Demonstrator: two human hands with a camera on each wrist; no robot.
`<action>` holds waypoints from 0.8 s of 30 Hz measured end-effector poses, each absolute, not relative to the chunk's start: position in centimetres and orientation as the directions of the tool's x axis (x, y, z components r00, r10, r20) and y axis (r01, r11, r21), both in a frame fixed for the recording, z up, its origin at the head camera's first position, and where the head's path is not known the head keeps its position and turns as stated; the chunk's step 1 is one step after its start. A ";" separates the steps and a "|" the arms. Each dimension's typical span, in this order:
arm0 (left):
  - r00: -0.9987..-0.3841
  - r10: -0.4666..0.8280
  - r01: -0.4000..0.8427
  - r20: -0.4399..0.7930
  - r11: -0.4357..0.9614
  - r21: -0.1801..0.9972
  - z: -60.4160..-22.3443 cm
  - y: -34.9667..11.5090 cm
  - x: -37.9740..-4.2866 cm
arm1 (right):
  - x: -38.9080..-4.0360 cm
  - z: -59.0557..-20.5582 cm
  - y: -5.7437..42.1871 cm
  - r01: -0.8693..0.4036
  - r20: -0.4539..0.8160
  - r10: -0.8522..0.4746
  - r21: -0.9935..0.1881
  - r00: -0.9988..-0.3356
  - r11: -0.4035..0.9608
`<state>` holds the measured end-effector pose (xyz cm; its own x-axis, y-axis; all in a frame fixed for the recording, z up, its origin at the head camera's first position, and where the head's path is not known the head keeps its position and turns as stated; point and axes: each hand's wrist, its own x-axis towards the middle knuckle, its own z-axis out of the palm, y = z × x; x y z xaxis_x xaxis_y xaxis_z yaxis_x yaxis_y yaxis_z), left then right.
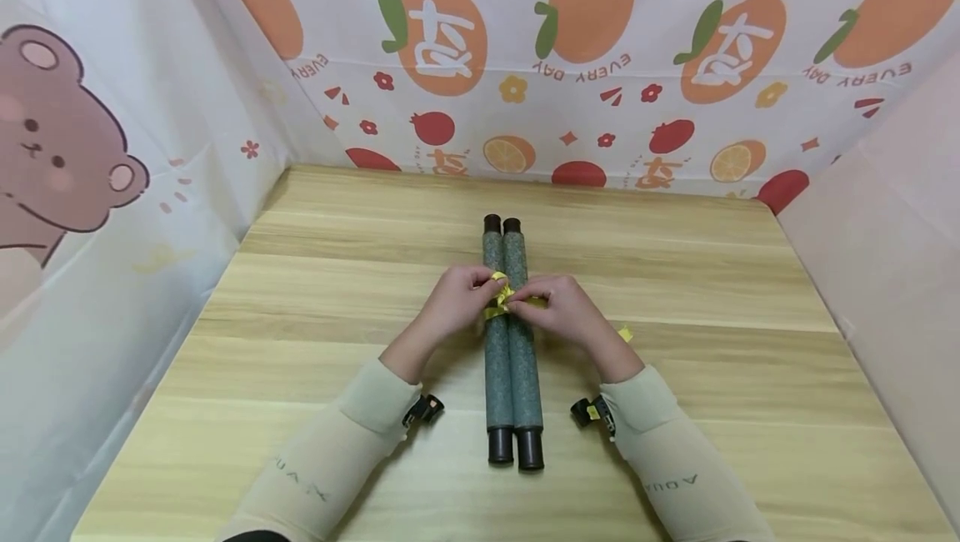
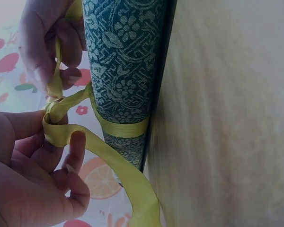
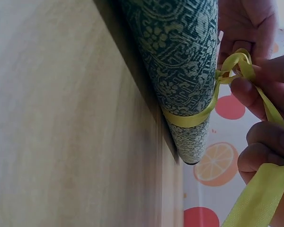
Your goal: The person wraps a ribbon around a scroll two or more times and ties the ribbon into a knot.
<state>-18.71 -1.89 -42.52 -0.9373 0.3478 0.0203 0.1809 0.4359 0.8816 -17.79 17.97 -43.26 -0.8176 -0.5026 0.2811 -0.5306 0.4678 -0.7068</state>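
Observation:
Two rolled scrolls [image 1: 498, 367] in green flower-patterned cloth, with dark end knobs, lie side by side on the table. A yellow ribbon [image 2: 128, 128] runs round them near the middle. My left hand [image 1: 456, 300] pinches a loop of the ribbon between thumb and fingers, just above the rolls. From the other side my right hand [image 1: 561, 304] pinches the ribbon close to the same crossing, with a length of it [image 3: 262, 198] passing through its curled fingers. In the left wrist view a loose tail hangs down past my left fingers. The knot itself is partly covered by fingertips.
The wooden table [image 1: 300, 342] spreads round the scrolls. White cloth [image 1: 517, 133] printed with oranges stands behind it, and a bear-print cloth [image 1: 67, 142] is on the left. Small black cameras [image 1: 424, 409] sit at both wrists.

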 end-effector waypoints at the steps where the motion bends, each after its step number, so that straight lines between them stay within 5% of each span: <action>1: -0.937 0.349 0.177 0.017 0.430 0.885 -42.5 -1.9 -18.7 | -17.8 -43.3 18.0 -0.526 0.275 -0.501 -0.706 -0.821 0.474; 24: -0.940 0.334 0.211 0.068 0.412 0.886 -41.6 -2.5 -18.0 | -17.7 -43.8 16.5 -0.481 0.329 -0.353 -0.654 -0.876 0.584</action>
<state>-17.96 -2.53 -41.63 -0.9400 0.3344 0.0678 0.2106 0.4124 0.8863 -17.73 16.47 -43.75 -0.8759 -0.3529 0.3290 -0.4809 0.5841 -0.6539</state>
